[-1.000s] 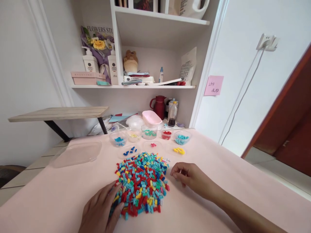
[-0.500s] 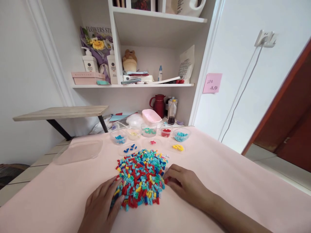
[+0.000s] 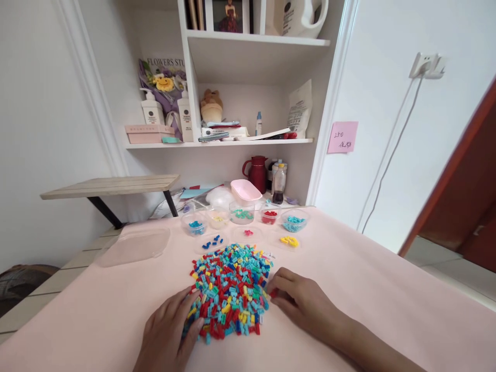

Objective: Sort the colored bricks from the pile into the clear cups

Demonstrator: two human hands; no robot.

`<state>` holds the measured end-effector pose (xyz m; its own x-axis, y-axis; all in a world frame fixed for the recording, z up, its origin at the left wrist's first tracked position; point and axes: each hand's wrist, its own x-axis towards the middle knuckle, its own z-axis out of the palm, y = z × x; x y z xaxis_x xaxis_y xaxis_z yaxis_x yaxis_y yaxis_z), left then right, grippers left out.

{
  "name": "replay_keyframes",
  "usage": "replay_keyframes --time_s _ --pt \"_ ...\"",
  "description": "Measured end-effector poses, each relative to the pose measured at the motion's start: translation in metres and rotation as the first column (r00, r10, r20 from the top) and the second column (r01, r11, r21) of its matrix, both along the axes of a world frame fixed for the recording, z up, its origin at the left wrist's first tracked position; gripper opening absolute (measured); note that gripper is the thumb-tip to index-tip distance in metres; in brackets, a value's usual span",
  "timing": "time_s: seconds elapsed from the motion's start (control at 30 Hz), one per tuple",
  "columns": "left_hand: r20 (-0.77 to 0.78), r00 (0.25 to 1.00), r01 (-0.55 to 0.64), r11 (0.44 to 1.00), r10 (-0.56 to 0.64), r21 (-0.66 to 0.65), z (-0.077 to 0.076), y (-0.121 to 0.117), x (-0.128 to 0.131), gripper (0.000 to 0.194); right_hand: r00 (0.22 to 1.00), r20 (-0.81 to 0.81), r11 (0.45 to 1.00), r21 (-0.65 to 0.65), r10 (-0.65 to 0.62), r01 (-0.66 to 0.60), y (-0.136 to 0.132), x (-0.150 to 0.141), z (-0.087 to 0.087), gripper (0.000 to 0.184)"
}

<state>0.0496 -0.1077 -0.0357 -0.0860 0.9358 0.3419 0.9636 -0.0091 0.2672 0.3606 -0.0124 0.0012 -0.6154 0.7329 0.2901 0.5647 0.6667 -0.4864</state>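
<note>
A heap of small toy building bricks (image 3: 232,289), mostly turquoise, red, yellow and blue, covers the middle of the pink tabletop. Against its left side rests my left hand (image 3: 168,328), thumb and fingers apart, touching the outer bricks. My right hand (image 3: 302,299) is at the heap's right edge with curled fingers, and a red brick (image 3: 273,293) shows between thumb and fingertips. Beyond the heap, clear tubs hold sorted bricks: blue (image 3: 196,226), green (image 3: 243,213), red (image 3: 269,217) and turquoise (image 3: 293,223). Lids carry dark blue bricks (image 3: 213,241), pink bricks (image 3: 248,233) and yellow bricks (image 3: 289,241).
An upturned clear lid or tray (image 3: 134,248) lies at the left. Behind the tubs stand a pink basket (image 3: 246,191), a dark red jug (image 3: 257,174) and a bottle (image 3: 279,185). A small wooden shelf board (image 3: 110,187) juts out at the left.
The whole view has shifted slightly, so everything sits a little lower and further right. Both hands stay at the same sides of the heap, with hardly any movement.
</note>
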Motion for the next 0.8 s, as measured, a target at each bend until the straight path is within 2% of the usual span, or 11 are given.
replay_keyframes --time_s 0.17,0.3,0.43,0.53,0.67,0.8 --pt "-0.003 1.000 0.003 0.999 -0.003 -0.033 -0.002 0.001 -0.003 0.044 0.992 -0.127 0.995 -0.104 -0.005 -0.008 0.004 0.001 0.000 0.021" --pt "-0.010 1.000 -0.011 0.999 0.012 0.031 -0.002 -0.001 0.001 0.042 0.974 -0.223 0.977 -0.212 -0.025 -0.023 0.005 0.003 0.004 0.015" --pt "-0.008 1.000 -0.001 0.999 0.001 0.047 -0.002 -0.002 0.002 0.042 0.926 -0.364 0.913 -0.403 -0.100 -0.060 0.008 0.006 0.005 0.008" --pt "-0.006 1.000 0.003 0.999 -0.002 0.037 -0.003 -0.001 -0.001 0.042 0.873 -0.445 0.847 -0.527 -0.197 -0.077 0.012 0.009 0.004 0.018" --pt "-0.010 1.000 0.024 1.000 -0.024 -0.003 -0.003 0.002 -0.006 0.043 0.817 -0.508 0.810 -0.579 -0.272 -0.091 0.015 0.013 0.005 0.026" --pt "-0.017 0.999 0.039 0.999 -0.039 0.013 -0.005 0.003 -0.008 0.043 0.773 -0.544 0.782 -0.614 -0.327 -0.102 0.016 0.017 0.008 0.027"
